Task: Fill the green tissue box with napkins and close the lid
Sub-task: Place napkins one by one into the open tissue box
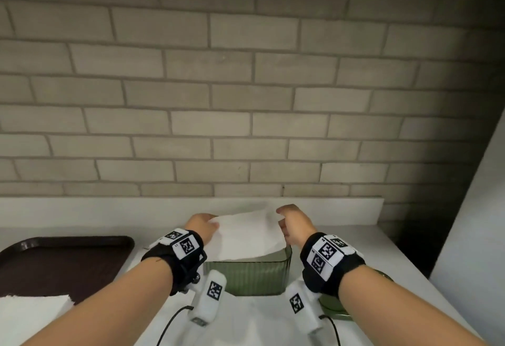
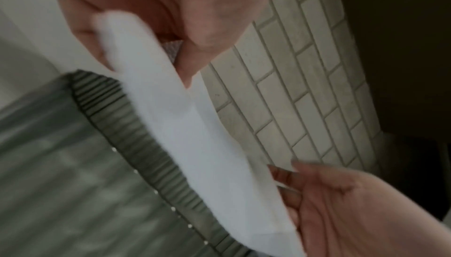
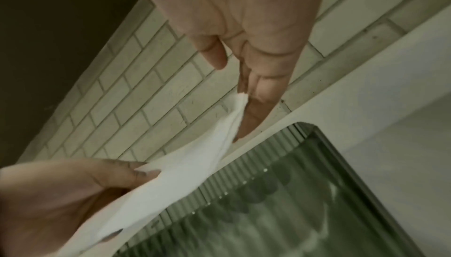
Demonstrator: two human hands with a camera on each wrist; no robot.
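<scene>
The green ribbed tissue box [image 1: 247, 273] stands open on the white counter, close to the back edge. A white napkin [image 1: 246, 233] is stretched above its opening. My left hand [image 1: 210, 222] pinches the napkin's left edge and my right hand [image 1: 281, 220] pinches its right corner. In the left wrist view my left hand [image 2: 144, 64] grips the napkin [image 2: 195, 126] above the box rim [image 2: 136, 141]. In the right wrist view my right hand [image 3: 234, 97] holds the napkin [image 3: 190, 168] at a corner over the box [image 3: 280, 203]. A green piece that looks like the lid [image 1: 337, 311] lies under my right forearm, mostly hidden.
A dark brown tray [image 1: 62, 263] lies to the left on the white counter [image 1: 388, 258]. More white napkins [image 1: 32, 310] sit at the front left. A brick wall [image 1: 246, 99] rises right behind the box, and a white panel [image 1: 478, 222] closes the right side.
</scene>
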